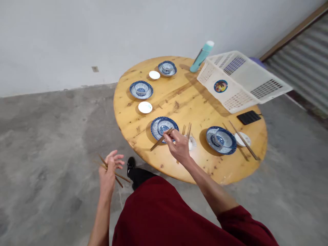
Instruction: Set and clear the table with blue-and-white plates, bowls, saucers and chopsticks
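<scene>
My right hand (178,146) is closed on a wooden chopstick (160,140) that slants across the nearest blue patterned plate and bowl (164,127) on the round wooden table (179,99). Just right of that hand, two chopsticks (188,131) lie over a small white dish (192,141). My left hand (109,169) hangs off the table to the left, above the concrete floor, and grips several chopsticks (116,175), with some fingers spread.
Other blue plate-and-bowl sets stand at the right front (220,139), the left (141,89) and the far side (167,68), with white saucers (145,107) beside them. A tilted white plastic basket (241,80), a teal bottle (202,56) and a black phone (248,117) occupy the right.
</scene>
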The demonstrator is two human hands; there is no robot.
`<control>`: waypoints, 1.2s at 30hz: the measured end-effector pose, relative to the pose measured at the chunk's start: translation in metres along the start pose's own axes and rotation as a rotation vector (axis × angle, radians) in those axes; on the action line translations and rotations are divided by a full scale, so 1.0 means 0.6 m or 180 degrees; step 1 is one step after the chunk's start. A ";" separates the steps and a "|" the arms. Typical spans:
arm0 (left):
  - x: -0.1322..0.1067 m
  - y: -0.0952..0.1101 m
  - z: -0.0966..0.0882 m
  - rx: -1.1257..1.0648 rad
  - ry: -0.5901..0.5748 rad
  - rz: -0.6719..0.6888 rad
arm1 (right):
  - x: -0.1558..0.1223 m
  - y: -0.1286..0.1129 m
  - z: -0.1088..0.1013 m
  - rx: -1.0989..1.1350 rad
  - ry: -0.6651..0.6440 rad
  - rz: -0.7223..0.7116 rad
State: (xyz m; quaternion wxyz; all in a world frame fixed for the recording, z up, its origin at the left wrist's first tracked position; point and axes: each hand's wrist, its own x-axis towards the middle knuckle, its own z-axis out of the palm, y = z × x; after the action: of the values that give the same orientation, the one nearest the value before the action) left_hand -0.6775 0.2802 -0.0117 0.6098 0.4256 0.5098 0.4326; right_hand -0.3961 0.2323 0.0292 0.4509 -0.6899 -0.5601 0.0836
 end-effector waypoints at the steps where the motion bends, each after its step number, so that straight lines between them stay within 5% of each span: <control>1: 0.021 0.006 0.006 0.0167 -0.0168 -0.0052 | 0.004 -0.002 0.001 0.0012 0.0007 0.0047; 9: 0.180 0.047 0.036 0.1668 -0.1371 0.0021 | 0.107 -0.026 0.033 0.1124 0.0460 0.1407; 12: 0.226 0.054 0.044 0.1854 -0.1712 0.0044 | 0.162 -0.004 0.066 0.1895 0.0605 0.1767; 17: 0.278 0.064 0.060 0.1625 -0.1956 -0.0506 | 0.227 0.064 0.131 0.2624 0.0999 0.2316; 25: 0.423 0.068 0.108 0.1379 -0.2031 -0.0909 | 0.309 0.160 0.207 0.2606 0.1243 0.3204; 31: 0.536 0.062 0.146 0.1525 -0.2285 -0.0974 | 0.366 0.207 0.228 0.2085 0.1486 0.3331; 36: 0.593 0.049 0.166 0.1626 -0.2487 -0.1114 | 0.397 0.235 0.247 0.1868 0.1644 0.3368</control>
State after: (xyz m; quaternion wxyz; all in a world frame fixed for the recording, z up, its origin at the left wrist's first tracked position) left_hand -0.5437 0.6224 -0.0620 0.6949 0.5997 0.3967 -0.0068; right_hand -0.3043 0.5176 -0.0648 0.6382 -0.7185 0.0271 0.2751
